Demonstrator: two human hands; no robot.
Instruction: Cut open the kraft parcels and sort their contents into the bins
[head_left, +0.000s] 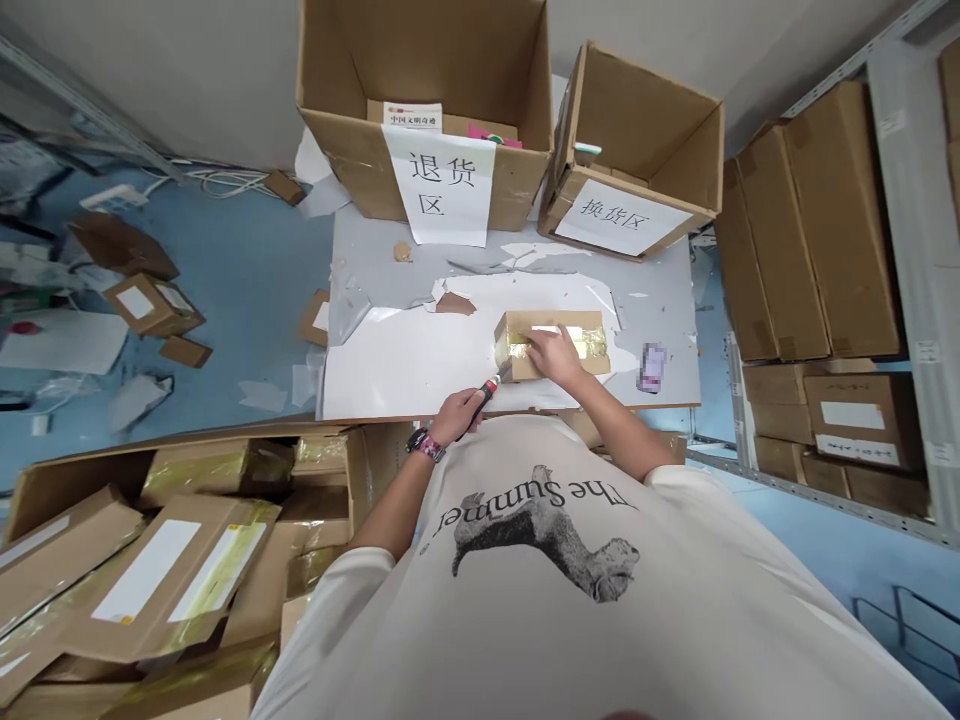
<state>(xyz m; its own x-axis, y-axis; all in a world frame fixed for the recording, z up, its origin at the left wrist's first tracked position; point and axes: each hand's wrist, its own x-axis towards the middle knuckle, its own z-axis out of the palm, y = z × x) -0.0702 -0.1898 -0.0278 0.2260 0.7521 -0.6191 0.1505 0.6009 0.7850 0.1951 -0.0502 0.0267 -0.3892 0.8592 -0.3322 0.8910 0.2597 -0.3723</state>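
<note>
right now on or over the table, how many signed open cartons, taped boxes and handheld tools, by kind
Signed open cartons: 2 (larger carton, smaller carton)
Taped box: 1, under the right hand
Handheld tool: 1, in the left hand
Total: 4

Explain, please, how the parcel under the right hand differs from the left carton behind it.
The parcel is small; the carton is much larger. The carton stands open, while tape covers part of the parcel's top. Both are brown cardboard and rest on the table.

The parcel [595, 342] rests on the table [405, 370]. Behind it stand the left carton [450, 50] and, beside that, the right carton [652, 112]. Shelving [911, 250] stands right of the table.
</note>
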